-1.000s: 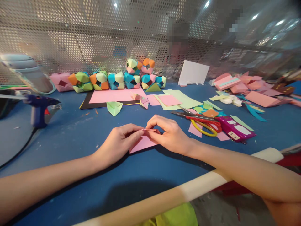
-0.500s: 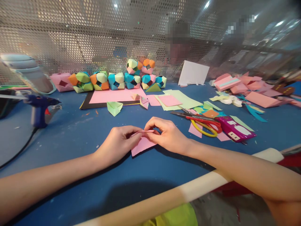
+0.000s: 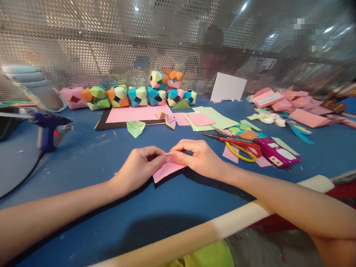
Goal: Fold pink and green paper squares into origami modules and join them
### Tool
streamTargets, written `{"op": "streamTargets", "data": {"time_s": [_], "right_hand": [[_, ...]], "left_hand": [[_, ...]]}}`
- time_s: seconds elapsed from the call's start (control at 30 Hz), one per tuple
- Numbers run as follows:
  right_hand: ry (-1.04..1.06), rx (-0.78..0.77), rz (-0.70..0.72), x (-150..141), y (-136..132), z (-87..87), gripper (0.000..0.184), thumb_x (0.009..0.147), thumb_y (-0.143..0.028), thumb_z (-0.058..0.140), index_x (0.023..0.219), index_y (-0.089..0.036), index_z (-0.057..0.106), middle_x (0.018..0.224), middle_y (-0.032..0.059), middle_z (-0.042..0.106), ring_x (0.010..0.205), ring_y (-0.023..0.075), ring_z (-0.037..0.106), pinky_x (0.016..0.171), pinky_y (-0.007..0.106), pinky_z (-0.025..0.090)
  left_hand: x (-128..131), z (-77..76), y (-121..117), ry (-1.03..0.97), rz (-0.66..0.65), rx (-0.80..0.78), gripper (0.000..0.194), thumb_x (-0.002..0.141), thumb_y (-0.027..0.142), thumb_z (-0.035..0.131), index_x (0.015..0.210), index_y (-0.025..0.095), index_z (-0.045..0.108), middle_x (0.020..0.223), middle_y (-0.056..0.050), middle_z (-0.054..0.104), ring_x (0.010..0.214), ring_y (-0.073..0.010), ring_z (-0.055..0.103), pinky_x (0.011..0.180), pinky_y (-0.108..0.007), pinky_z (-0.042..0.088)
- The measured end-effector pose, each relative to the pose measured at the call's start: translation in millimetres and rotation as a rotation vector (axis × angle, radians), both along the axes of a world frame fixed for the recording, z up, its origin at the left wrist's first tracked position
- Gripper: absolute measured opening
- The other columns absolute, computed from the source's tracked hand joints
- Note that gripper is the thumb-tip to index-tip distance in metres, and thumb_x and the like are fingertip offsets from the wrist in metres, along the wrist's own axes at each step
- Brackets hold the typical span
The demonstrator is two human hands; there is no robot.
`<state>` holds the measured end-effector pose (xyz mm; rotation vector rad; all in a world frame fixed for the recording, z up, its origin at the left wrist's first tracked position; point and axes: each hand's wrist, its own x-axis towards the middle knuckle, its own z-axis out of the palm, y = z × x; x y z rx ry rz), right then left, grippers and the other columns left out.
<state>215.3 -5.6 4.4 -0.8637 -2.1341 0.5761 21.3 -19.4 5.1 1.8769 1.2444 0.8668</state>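
A small piece of pink paper is held just above the blue table between my two hands, tilted, its lower edge toward me. My left hand pinches its upper left part between thumb and fingers. From the other side, my right hand grips the upper right edge the same way, its fingertips close to the left ones. Parts of the paper's top edge are hidden behind my thumbs. Beyond my hands lie a folded green paper piece and a folded pink piece.
Folded paper balls line the mesh wall. A glue gun with its cord stands left. Scissors, a purple power adapter and paper scraps lie right; pink folded paper is piled behind. A pale tube runs along the near edge.
The pink paper's top fold has tipped, so its face now shows flatter toward me. My thumbs have shifted slightly along its upper edge; both hands still grip it.
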Motion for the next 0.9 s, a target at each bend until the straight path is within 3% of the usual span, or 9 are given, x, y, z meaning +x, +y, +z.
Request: {"op": "streamTargets", "data": {"time_s": [0.27,0.5,0.77,0.9], "right_hand": [[0.028,0.126,0.046,3.4,0.2,-3.0,0.016,0.088,-0.024,0.059,0.083,-0.014,0.071,0.078,0.0042,0.07,0.066,0.0106,0.062,0.06,0.022,0.049],[-0.005,0.115,0.084,3.6,-0.2,-0.6,0.01,0.084,-0.02,0.064,0.084,-0.014,0.072,0.077,0.0043,0.069,0.067,0.0111,0.063,0.061,0.022,0.05],[-0.061,0.262,0.131,1.6,-2.8,-2.0,0.013,0.089,-0.018,0.058,0.084,-0.015,0.069,0.078,0.0045,0.069,0.07,0.0114,0.063,0.063,0.022,0.049],[-0.064,0.261,0.118,-0.2,-3.7,-1.3,0.01,0.088,-0.018,0.059,0.084,-0.014,0.067,0.077,0.0051,0.067,0.069,0.0115,0.061,0.063,0.022,0.048]], "left_hand": [[-1.3,0.2,-1.2,0.006,-0.014,0.011,0.028,0.082,0.042,0.059,0.076,0.017,0.071,0.071,-0.001,0.069,0.064,-0.0124,0.056,0.056,-0.021,0.042],[-2.9,-3.4,-1.0,0.036,-0.024,0.034,0.022,0.08,0.037,0.061,0.076,0.017,0.069,0.068,-0.001,0.068,0.061,-0.0121,0.055,0.053,-0.021,0.041],[-1.1,-4.1,-2.6,0.047,-0.057,0.037,0.021,0.079,0.035,0.059,0.07,0.017,0.062,0.066,0.0,0.065,0.058,-0.0113,0.051,0.053,-0.021,0.04],[-0.9,-3.7,-4.1,0.032,-0.067,0.059,0.016,0.078,0.03,0.058,0.069,0.017,0.059,0.067,0.001,0.064,0.06,-0.0111,0.051,0.054,-0.021,0.039]]}}
